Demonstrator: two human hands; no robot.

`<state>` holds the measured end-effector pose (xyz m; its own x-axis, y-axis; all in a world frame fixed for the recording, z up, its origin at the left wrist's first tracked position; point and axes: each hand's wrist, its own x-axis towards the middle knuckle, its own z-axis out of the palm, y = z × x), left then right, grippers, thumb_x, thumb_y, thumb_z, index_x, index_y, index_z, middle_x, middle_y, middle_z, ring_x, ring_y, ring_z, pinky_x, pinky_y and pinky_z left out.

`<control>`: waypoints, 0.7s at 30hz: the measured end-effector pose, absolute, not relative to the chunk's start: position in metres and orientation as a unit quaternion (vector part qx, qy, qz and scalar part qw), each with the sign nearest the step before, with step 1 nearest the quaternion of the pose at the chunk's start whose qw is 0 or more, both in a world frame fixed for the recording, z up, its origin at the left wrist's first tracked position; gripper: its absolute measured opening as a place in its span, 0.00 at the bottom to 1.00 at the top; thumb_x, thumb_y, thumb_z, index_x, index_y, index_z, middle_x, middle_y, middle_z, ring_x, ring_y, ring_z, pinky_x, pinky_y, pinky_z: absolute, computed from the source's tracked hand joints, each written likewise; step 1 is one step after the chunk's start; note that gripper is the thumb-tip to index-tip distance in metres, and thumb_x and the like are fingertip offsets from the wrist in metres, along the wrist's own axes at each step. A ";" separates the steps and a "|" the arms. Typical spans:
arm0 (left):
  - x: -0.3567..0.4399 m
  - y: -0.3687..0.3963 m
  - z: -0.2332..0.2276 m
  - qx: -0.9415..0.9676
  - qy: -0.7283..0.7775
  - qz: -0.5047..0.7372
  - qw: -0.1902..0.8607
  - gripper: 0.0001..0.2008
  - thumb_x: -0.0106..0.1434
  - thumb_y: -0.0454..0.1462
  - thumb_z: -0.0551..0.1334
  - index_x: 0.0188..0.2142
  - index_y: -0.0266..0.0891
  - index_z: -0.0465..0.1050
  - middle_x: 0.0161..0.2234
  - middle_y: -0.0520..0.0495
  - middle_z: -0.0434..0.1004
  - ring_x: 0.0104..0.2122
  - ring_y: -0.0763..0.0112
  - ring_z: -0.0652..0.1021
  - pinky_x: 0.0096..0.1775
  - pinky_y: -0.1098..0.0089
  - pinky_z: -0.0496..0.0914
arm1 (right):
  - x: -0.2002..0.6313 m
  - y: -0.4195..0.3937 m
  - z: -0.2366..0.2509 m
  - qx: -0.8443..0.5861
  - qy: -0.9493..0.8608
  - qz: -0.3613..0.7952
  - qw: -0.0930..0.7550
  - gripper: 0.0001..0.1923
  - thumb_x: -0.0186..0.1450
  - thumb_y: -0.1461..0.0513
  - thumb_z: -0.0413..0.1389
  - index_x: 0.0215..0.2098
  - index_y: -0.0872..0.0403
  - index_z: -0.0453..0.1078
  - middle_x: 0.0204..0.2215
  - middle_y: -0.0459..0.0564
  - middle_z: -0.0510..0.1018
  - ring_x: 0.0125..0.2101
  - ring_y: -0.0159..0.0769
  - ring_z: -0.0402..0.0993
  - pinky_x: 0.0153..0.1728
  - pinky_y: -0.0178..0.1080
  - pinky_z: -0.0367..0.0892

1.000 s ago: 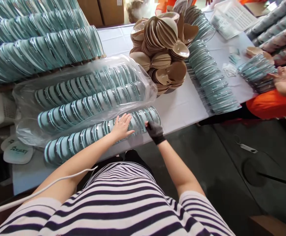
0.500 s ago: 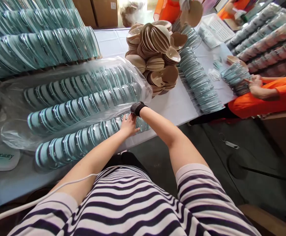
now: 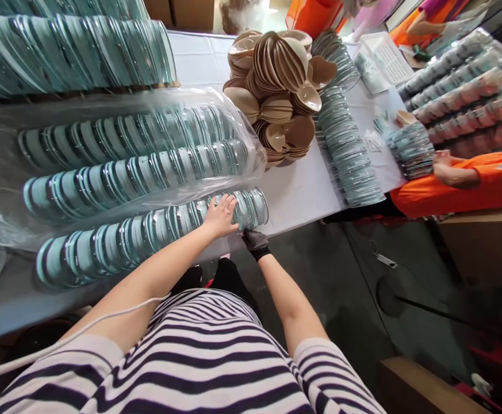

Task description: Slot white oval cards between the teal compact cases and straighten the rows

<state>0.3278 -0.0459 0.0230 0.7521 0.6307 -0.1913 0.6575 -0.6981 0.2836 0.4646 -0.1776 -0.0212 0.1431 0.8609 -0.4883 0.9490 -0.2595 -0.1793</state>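
Left hand [image 3: 221, 214]: bare, arm stretched forward, palm down, fingers spread and lightly curved. Right hand [image 3: 255, 241]: in a dark mesh glove, forearm extended, hand low and just beside the left, curled with its fingers mostly hidden.

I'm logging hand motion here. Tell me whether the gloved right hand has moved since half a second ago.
Yes. The right hand has dropped from the plastic bag above the front row of lids to the table edge just below that row's end.
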 end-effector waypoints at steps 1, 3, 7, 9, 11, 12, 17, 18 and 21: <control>0.327 -0.046 0.023 0.921 0.349 -0.039 0.167 0.42 0.59 0.52 0.59 0.68 0.38 0.52 0.69 0.39 0.50 0.69 0.51 0.49 0.66 0.47 0.41 | 0.465 -0.178 -0.026 0.750 0.602 -0.260 0.083 0.20 0.72 0.58 0.43 0.55 0.53 0.70 0.50 0.56 0.78 0.49 0.39 0.75 0.44 0.35 0.65; 0.324 -0.045 0.024 0.923 0.347 -0.036 0.163 0.41 0.59 0.51 0.60 0.67 0.38 0.52 0.69 0.38 0.51 0.69 0.52 0.50 0.66 0.48 0.41 | 0.471 -0.180 -0.031 0.743 0.606 -0.273 0.079 0.20 0.73 0.57 0.43 0.53 0.52 0.72 0.50 0.55 0.78 0.48 0.38 0.75 0.43 0.34 0.65; 0.318 -0.046 0.025 0.926 0.340 -0.026 0.162 0.40 0.59 0.50 0.61 0.67 0.36 0.53 0.68 0.36 0.53 0.68 0.52 0.53 0.66 0.48 0.41 | 0.505 -0.180 -0.017 0.718 0.624 -0.299 0.073 0.17 0.71 0.53 0.48 0.46 0.50 0.75 0.44 0.50 0.81 0.45 0.36 0.77 0.39 0.32 0.65; 0.320 -0.049 0.027 0.924 0.347 -0.019 0.160 0.41 0.59 0.50 0.62 0.66 0.35 0.53 0.68 0.35 0.53 0.68 0.50 0.53 0.66 0.45 0.41 | 0.527 -0.167 0.003 0.730 0.625 -0.274 0.045 0.19 0.72 0.53 0.45 0.46 0.50 0.75 0.44 0.50 0.81 0.45 0.36 0.77 0.40 0.33 0.65; 0.331 -0.053 0.029 0.922 0.356 -0.008 0.154 0.42 0.59 0.50 0.62 0.67 0.33 0.52 0.69 0.34 0.50 0.68 0.49 0.51 0.65 0.44 0.40 | 0.547 -0.139 0.028 0.743 0.628 -0.231 0.002 0.20 0.73 0.52 0.43 0.47 0.51 0.74 0.45 0.51 0.80 0.46 0.37 0.76 0.42 0.34 0.66; 0.339 -0.055 0.030 0.922 0.357 -0.004 0.152 0.43 0.59 0.51 0.62 0.67 0.33 0.51 0.69 0.34 0.49 0.69 0.49 0.50 0.65 0.43 0.40 | 0.554 -0.120 0.040 0.745 0.631 -0.214 -0.008 0.19 0.72 0.53 0.45 0.48 0.50 0.73 0.46 0.51 0.80 0.46 0.37 0.76 0.43 0.34 0.66; 0.385 -0.061 0.026 0.914 0.375 -0.008 0.153 0.44 0.61 0.53 0.60 0.68 0.32 0.50 0.69 0.34 0.50 0.68 0.50 0.52 0.66 0.45 0.41 | 0.557 -0.023 0.072 0.692 0.673 -0.232 0.118 0.13 0.65 0.62 0.55 0.46 0.60 0.74 0.44 0.61 0.80 0.45 0.41 0.77 0.47 0.41 0.68; 0.390 -0.061 0.023 0.912 0.383 -0.008 0.148 0.43 0.62 0.53 0.59 0.68 0.31 0.50 0.68 0.34 0.51 0.68 0.50 0.53 0.66 0.46 0.42 | 0.553 -0.008 0.072 0.681 0.680 -0.237 0.132 0.12 0.64 0.64 0.56 0.43 0.64 0.74 0.42 0.63 0.80 0.44 0.41 0.77 0.47 0.42 0.68; 0.394 -0.059 0.018 0.911 0.390 -0.007 0.133 0.42 0.62 0.53 0.58 0.67 0.30 0.53 0.68 0.33 0.53 0.67 0.49 0.54 0.66 0.46 0.41 | 0.543 0.021 0.067 0.663 0.703 -0.229 0.115 0.09 0.61 0.64 0.59 0.35 0.67 0.75 0.32 0.60 0.80 0.40 0.41 0.78 0.47 0.45 0.70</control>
<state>0.3937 -0.0590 0.0181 0.6953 0.7091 -0.1169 0.7129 -0.6599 0.2374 0.5429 0.0207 0.0668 -0.0942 0.8799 -0.4658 0.9855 0.0160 -0.1689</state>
